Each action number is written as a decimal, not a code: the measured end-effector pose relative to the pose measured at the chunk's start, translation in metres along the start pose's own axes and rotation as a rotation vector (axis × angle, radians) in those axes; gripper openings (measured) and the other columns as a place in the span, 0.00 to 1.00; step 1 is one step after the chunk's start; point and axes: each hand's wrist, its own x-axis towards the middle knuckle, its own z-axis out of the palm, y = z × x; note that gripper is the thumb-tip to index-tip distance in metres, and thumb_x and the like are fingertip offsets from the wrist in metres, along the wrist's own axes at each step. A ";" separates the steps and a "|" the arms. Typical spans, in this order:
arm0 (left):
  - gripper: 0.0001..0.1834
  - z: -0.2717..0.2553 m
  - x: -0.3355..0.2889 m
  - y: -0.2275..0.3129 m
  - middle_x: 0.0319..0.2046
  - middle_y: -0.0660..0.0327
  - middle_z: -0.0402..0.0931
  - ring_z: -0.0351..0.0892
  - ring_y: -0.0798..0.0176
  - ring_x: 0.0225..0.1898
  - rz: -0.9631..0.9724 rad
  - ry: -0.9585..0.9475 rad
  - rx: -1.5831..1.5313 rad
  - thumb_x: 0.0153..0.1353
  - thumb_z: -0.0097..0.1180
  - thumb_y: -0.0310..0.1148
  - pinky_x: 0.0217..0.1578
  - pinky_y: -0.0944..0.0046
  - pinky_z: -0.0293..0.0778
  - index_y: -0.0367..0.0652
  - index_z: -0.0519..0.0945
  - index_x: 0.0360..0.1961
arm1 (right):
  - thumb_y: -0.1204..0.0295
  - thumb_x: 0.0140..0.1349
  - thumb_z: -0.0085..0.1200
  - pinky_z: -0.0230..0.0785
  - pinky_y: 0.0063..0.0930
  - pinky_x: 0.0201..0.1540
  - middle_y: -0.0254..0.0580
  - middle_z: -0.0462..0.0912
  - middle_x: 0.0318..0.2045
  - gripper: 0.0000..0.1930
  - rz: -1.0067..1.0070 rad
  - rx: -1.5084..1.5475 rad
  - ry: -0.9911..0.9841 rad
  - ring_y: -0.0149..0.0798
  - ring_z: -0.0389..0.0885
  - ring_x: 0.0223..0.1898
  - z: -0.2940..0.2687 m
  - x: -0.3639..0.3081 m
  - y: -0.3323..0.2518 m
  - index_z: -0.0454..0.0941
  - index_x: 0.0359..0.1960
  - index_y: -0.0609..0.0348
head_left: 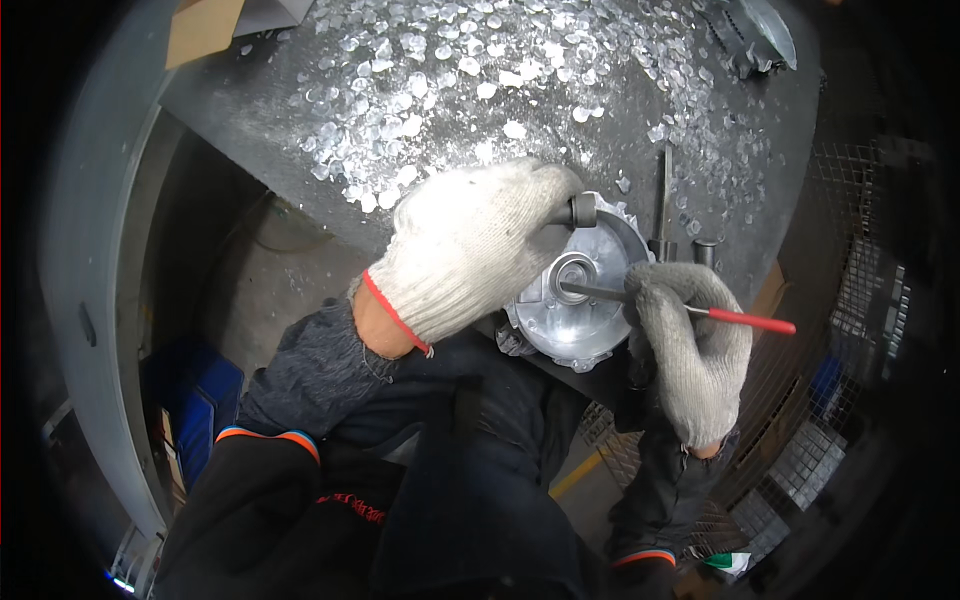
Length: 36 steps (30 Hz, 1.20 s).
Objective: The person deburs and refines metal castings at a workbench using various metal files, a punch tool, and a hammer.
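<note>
A round silver metal casting (565,330) with ragged flash on its rim rests at the near edge of the dark table, its hollow side facing up. My gloved left hand (478,240) is closed over its left side, around a short dark cylindrical tool (583,210) whose end pokes out past the fingers. Closed too, my gloved right hand (695,335) grips a slim metal file with a red handle (752,321). The file's grey blade (595,292) reaches leftward, its tip at the casting's raised central hub (573,275).
Loose, thin silvery flakes (410,90) cover much of the dark table (240,120). Beyond the casting lie a metal rod (666,190) and a dark cylinder (705,250). Cardboard (205,30) sits at the far left corner. Wire mesh cages (850,300) stand to the right, a blue bin (200,390) lower left.
</note>
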 end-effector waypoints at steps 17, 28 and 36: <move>0.11 0.000 0.000 -0.001 0.43 0.59 0.88 0.89 0.49 0.46 0.032 -0.003 -0.043 0.66 0.63 0.35 0.47 0.53 0.83 0.51 0.87 0.48 | 0.72 0.75 0.64 0.77 0.22 0.40 0.41 0.91 0.43 0.13 -0.067 0.013 0.180 0.27 0.84 0.37 0.025 0.007 0.006 0.86 0.54 0.69; 0.10 0.002 -0.001 -0.001 0.42 0.59 0.88 0.89 0.49 0.45 0.007 0.029 -0.050 0.66 0.62 0.35 0.47 0.54 0.83 0.51 0.87 0.47 | 0.77 0.77 0.59 0.72 0.16 0.31 0.44 0.91 0.43 0.13 -0.284 -0.103 0.485 0.22 0.82 0.29 0.034 0.001 0.015 0.84 0.58 0.68; 0.11 0.002 -0.001 0.001 0.41 0.60 0.88 0.89 0.50 0.45 -0.017 0.018 -0.054 0.64 0.62 0.34 0.47 0.54 0.83 0.51 0.87 0.47 | 0.76 0.75 0.63 0.78 0.20 0.31 0.46 0.90 0.38 0.12 -0.180 0.052 0.371 0.28 0.86 0.29 0.031 -0.026 0.016 0.84 0.55 0.70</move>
